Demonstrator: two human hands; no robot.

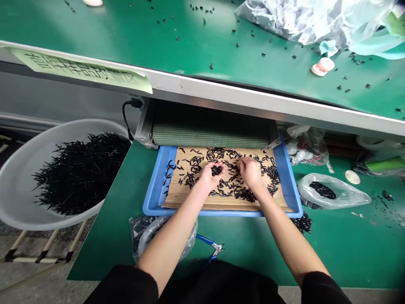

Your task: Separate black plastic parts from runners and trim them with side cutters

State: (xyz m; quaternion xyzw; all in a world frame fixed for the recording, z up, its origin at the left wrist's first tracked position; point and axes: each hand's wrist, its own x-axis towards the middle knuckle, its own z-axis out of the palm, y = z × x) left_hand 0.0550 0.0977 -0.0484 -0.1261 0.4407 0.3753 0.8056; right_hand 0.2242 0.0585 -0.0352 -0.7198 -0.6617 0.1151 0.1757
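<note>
My left hand [211, 174] is cupped palm-up over the tray and holds a small heap of black parts [216, 170]. Beside it on the right, my right hand [249, 171] is closed with fingertips together, low over the scattered parts; whatever it pinches is too small to make out. Under both hands lies a sheet of brown cardboard [177, 198] strewn with small, shiny black pieces. The cardboard sits in a shallow blue tray [152, 190], where more pieces lie along the left side.
A white tub [19, 211] of thin black pieces stands left. The tray's back meets a green ribbed conveyor belt [209, 137] under a shelf [190, 46]. Blue-handled cutters [217, 248] and a plastic bag [139, 236] lie in front. Another bag [344, 196] holds black parts at right.
</note>
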